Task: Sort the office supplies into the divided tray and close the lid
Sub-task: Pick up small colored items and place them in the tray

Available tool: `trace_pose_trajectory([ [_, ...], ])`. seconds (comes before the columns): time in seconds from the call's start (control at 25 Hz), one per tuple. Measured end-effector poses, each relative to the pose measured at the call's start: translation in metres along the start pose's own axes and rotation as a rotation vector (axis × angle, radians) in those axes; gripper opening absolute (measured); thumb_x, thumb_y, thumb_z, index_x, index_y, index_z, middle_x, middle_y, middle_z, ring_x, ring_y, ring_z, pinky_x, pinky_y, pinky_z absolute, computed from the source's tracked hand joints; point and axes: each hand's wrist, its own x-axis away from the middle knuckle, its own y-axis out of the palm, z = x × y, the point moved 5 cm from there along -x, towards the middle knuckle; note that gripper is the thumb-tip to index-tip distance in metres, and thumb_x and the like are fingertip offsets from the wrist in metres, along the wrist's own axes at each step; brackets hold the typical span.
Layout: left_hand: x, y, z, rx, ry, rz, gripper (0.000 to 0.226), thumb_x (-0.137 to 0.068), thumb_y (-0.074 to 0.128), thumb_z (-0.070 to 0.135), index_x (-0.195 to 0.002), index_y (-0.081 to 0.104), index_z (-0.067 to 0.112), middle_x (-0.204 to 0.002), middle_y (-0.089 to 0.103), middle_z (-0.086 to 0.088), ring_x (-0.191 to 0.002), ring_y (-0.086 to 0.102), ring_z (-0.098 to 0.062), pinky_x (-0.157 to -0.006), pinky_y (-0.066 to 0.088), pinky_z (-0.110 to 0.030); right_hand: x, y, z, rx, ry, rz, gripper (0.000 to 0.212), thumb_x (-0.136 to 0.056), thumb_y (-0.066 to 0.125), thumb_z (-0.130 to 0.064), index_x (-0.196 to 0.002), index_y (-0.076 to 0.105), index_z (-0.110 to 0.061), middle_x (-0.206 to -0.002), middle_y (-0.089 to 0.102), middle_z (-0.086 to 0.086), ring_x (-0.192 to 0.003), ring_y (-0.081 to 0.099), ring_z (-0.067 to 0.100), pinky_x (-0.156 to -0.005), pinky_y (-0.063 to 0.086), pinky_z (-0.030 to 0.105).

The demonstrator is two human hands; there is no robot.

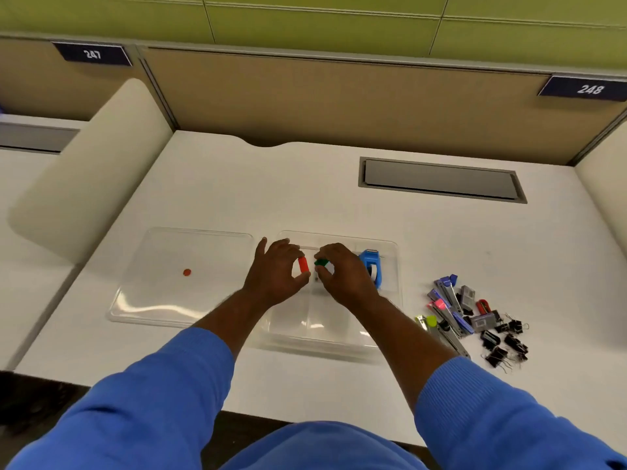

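The clear divided tray [322, 337] lies at the middle of the desk. Both hands hover over its far compartments. My left hand [274, 276] pinches a small red piece [303, 264] between thumb and fingers. My right hand [346, 276] holds a small green and white piece [322, 263] close beside it. A blue tape dispenser [372, 266] stands in the tray's far right compartment. The clear lid [163, 300] lies flat to the left of the tray, with a small red dot [187, 272] on it.
A pile of staplers, staple boxes and black binder clips [475, 320] lies on the desk right of the tray. A grey cable hatch [441, 179] sits at the back right. Partition walls rise behind and at both sides.
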Motion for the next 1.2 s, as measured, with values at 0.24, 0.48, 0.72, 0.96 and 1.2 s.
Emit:
trace_pose_trajectory([
  [0.24,0.003,0.000,-0.038,0.011,-0.030,-0.023,0.052,-0.088,0.061,0.056,-0.127,0.061,0.022,-0.137,0.059,0.002,-0.139,0.040,-0.018,-0.120,0.009,-0.049,-0.017,0.038,-0.018,0.058,0.042,-0.044,0.026,-0.094,0.066,-0.020,-0.120,0.065,-0.015,-0.122,0.064,0.003,-0.104,0.061,0.017,-0.088,0.046,0.023],
  [0.48,-0.005,0.001,-0.037,0.058,-0.003,-0.015,0.049,-0.088,0.063,0.049,-0.128,0.061,0.022,-0.140,0.056,0.003,-0.141,0.037,-0.016,-0.120,0.008,-0.049,-0.017,0.043,-0.013,0.082,0.085,-0.053,0.032,-0.093,0.068,-0.026,-0.124,0.063,-0.019,-0.129,0.062,0.000,-0.111,0.060,0.019,-0.094,0.049,0.030],
  [0.72,-0.017,0.005,-0.005,0.117,0.055,-0.036,0.050,-0.087,0.065,0.048,-0.130,0.060,0.023,-0.140,0.056,0.003,-0.141,0.038,-0.017,-0.121,0.008,-0.049,-0.003,0.020,0.009,0.075,0.141,-0.014,0.037,-0.092,0.068,-0.034,-0.125,0.061,-0.020,-0.127,0.063,0.000,-0.112,0.060,0.018,-0.093,0.048,0.030],
  [0.96,-0.026,0.015,0.055,0.170,0.100,-0.007,0.048,-0.087,0.067,0.045,-0.128,0.062,0.022,-0.136,0.059,0.003,-0.137,0.042,-0.017,-0.121,0.011,-0.046,0.026,-0.029,0.041,0.047,0.085,0.082,0.035,-0.091,0.069,-0.029,-0.122,0.064,-0.016,-0.122,0.067,0.000,-0.111,0.062,0.019,-0.093,0.045,0.025],
  [1.2,-0.034,0.034,0.142,0.203,0.095,0.015,0.044,-0.087,0.066,0.045,-0.126,0.062,0.023,-0.131,0.063,0.003,-0.132,0.048,-0.017,-0.119,0.018,-0.047,0.060,-0.091,0.093,0.025,0.036,0.120,0.034,-0.089,0.071,-0.024,-0.121,0.065,-0.015,-0.122,0.065,0.002,-0.110,0.061,0.019,-0.094,0.050,0.034],
])
